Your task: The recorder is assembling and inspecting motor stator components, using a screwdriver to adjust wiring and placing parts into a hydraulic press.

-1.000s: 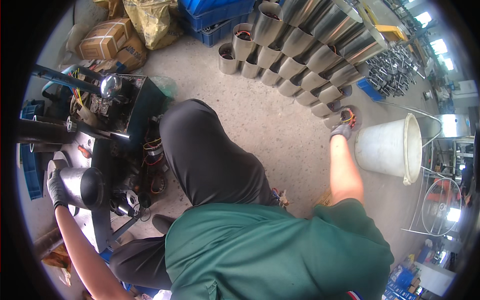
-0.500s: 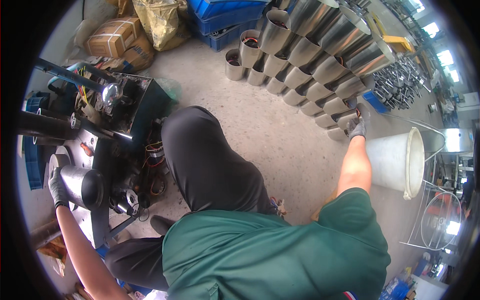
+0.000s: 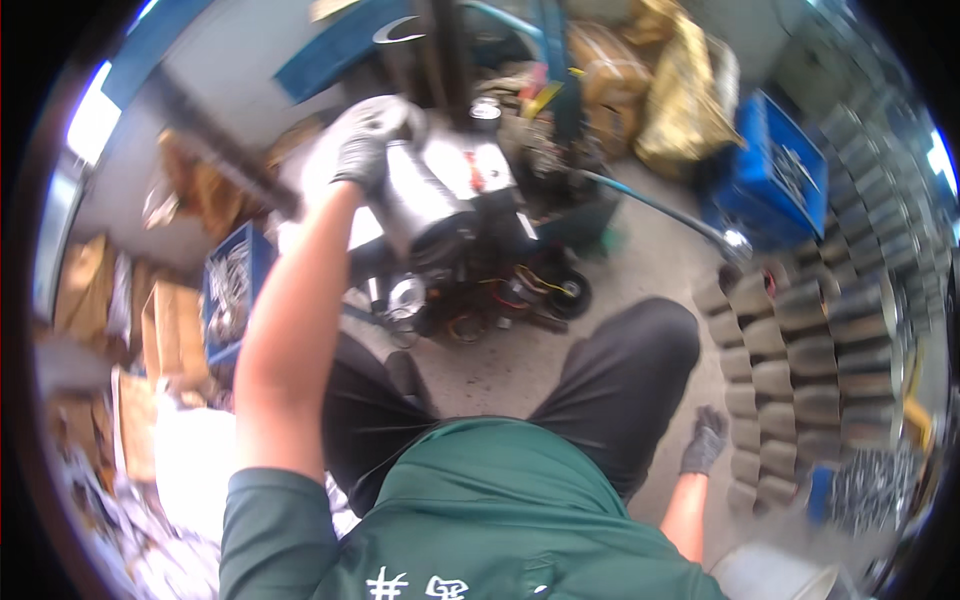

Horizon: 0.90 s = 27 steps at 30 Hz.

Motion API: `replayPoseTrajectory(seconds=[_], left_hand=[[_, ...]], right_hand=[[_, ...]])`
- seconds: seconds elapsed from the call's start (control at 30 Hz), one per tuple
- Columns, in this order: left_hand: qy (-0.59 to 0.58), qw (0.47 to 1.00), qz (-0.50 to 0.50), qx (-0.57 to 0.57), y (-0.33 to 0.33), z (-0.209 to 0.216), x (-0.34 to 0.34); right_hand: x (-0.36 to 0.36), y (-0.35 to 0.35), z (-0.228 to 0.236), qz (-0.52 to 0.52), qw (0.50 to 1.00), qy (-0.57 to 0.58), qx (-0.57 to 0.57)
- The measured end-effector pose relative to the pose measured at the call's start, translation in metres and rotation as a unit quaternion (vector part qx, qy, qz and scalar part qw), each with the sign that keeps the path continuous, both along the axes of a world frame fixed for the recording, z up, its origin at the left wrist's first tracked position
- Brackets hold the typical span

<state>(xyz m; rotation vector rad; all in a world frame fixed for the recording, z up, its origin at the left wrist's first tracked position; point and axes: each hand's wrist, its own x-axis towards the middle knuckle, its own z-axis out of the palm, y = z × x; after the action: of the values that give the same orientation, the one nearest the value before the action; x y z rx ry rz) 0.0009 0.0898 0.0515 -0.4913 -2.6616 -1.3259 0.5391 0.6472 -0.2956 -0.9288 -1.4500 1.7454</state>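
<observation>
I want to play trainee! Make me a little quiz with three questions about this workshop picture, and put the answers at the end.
1. Which of these is nearest the left hand?
A) yellow sack
B) metal cylinder
C) white bucket

2. True or false: the right hand is lifting a blue bin.

3. Fill in the gap: the rows of metal tubes stand on the person's ____ side.

Key:
1. B
2. False: the right hand is low down beside the metal tubes, away from any blue bin.
3. right
</observation>
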Motion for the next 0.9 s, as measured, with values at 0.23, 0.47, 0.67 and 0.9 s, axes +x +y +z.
replayPoseTrajectory(seconds=[0.23, 0.47, 0.67, 0.9], left_hand=[[0.135, 0.965, 0.218, 0.05, -0.001, -0.023, 0.033], [-0.027, 0.904, 0.316, 0.286, -0.016, -0.077, 0.067], [-0.308, 0.816, 0.323, 0.367, -0.025, -0.045, 0.099], [-0.351, 0.688, 0.15, 0.616, -0.039, -0.052, 0.107]], right_hand=[[-0.172, -0.15, 0.358, 0.315, 0.853, 0.06, 0.412], [-0.292, -0.344, 0.312, 0.555, 0.816, 0.043, -0.159], [-0.362, -0.448, 0.296, 0.48, 0.771, 0.128, -0.399], [-0.385, -0.475, 0.308, 0.505, 0.743, 0.17, -0.405]])
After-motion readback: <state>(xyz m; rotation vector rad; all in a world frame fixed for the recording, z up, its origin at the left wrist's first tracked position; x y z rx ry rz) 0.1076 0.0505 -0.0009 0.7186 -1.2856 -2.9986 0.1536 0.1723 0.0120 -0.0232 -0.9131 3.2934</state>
